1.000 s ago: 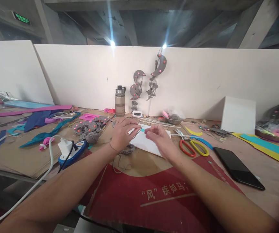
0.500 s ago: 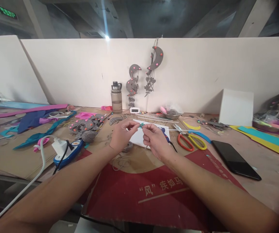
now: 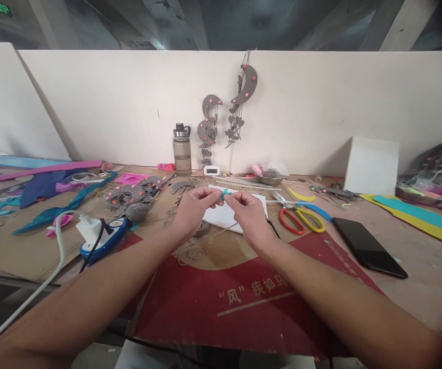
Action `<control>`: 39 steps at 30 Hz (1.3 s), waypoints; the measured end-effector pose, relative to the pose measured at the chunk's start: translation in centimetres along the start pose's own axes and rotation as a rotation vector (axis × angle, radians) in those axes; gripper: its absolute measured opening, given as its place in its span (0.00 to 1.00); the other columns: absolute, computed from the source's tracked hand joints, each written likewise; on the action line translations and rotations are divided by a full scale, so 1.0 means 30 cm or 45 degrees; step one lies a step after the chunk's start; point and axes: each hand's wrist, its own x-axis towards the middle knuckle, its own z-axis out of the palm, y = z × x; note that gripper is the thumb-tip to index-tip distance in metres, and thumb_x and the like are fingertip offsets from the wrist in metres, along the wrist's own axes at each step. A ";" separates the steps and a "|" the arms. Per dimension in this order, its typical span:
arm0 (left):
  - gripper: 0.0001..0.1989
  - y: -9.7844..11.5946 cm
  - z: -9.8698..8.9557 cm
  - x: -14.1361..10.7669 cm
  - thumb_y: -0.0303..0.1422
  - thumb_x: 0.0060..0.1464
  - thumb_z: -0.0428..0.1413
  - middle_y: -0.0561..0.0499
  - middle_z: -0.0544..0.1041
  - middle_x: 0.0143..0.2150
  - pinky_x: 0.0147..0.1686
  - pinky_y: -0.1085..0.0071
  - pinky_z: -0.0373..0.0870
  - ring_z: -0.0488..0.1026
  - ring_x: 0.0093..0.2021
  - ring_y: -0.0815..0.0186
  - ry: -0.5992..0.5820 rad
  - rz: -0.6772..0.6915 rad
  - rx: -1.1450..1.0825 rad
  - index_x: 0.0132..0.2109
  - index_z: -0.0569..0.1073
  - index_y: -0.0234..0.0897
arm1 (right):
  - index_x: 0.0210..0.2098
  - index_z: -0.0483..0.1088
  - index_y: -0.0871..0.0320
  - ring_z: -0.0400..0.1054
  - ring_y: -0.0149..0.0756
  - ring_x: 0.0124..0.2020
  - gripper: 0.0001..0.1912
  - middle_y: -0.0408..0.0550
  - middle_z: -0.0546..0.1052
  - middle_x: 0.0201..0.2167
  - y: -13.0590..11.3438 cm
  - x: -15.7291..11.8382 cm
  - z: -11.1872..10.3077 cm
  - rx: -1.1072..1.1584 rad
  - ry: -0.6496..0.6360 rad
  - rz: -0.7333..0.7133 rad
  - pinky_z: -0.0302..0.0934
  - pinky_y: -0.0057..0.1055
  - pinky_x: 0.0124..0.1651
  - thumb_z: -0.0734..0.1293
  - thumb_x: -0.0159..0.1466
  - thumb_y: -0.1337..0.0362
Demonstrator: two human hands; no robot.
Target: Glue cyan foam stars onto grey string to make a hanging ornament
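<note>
My left hand (image 3: 194,207) and my right hand (image 3: 248,214) meet above a white sheet (image 3: 221,216) near the middle of the table. Between their fingertips is a small teal piece (image 3: 225,192), pinched from both sides; its exact shape is partly covered by the fingers. A thin grey cord (image 3: 221,233) runs below the hands, toward a loose loop on the cardboard. A coil of grey cord (image 3: 201,228) lies beside my left wrist.
Red and yellow scissors (image 3: 292,220) and a black phone (image 3: 369,247) lie to the right. A power strip (image 3: 107,240), grey yarn (image 3: 134,210) and felt strips are left. Behind stand a bottle (image 3: 183,154), a small clock (image 3: 211,170) and a bowl (image 3: 271,178).
The fingertips of both hands have shifted around the teal piece, and more of it shows. A stretch of grey cord now shows below my right hand. The view has shifted slightly.
</note>
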 end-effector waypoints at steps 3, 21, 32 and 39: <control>0.10 0.001 0.001 -0.003 0.38 0.45 0.61 0.51 0.75 0.26 0.32 0.72 0.63 0.68 0.28 0.71 -0.026 -0.039 -0.052 0.30 0.76 0.34 | 0.23 0.67 0.57 0.50 0.25 0.20 0.14 0.37 0.65 0.20 -0.009 -0.001 0.002 -0.028 0.053 0.014 0.47 0.27 0.24 0.70 0.52 0.53; 0.10 -0.008 -0.002 -0.010 0.39 0.48 0.59 0.53 0.71 0.23 0.29 0.73 0.60 0.65 0.26 0.72 -0.066 -0.032 0.079 0.30 0.74 0.35 | 0.29 0.70 0.57 0.50 0.28 0.23 0.09 0.36 0.55 0.19 -0.026 -0.006 -0.003 -0.379 0.083 -0.129 0.47 0.27 0.27 0.67 0.54 0.57; 0.13 0.006 0.007 -0.013 0.37 0.42 0.64 0.53 0.70 0.25 0.28 0.74 0.60 0.63 0.25 0.74 -0.214 -0.161 -0.249 0.33 0.77 0.32 | 0.29 0.70 0.58 0.50 0.27 0.22 0.11 0.37 0.59 0.19 -0.018 0.005 -0.010 -0.310 0.128 -0.074 0.48 0.28 0.27 0.66 0.53 0.56; 0.11 0.002 0.017 -0.021 0.36 0.42 0.64 0.54 0.68 0.26 0.28 0.76 0.61 0.62 0.25 0.76 -0.132 -0.236 -0.317 0.31 0.75 0.32 | 0.28 0.70 0.58 0.50 0.28 0.23 0.11 0.37 0.60 0.20 -0.011 0.001 0.002 -0.315 0.121 -0.088 0.49 0.28 0.28 0.66 0.54 0.56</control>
